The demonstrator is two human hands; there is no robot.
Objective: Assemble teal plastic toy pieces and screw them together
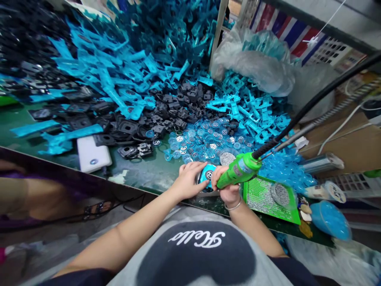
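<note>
My right hand (229, 190) is wrapped around a bright green electric screwdriver (241, 171), which tilts with its black cable end up to the right. The screwdriver's tip is hidden behind my fingers. My left hand (190, 180) grips the left side of a blue plastic part (208, 174) with a dark spiral disc in its middle. Part of that piece is covered by both hands. Just beyond it lie a small round dish of silvery screws (228, 158) and a heap of clear blue discs (205, 137) with spiral centres.
A green tray (253, 190) of small screws stands right of my right hand, beside a blue tub (330, 218). Piles of blue plastic parts (110, 75) and black parts (166, 111) cover the back. A white block (93, 153) lies left on the green table (149, 169).
</note>
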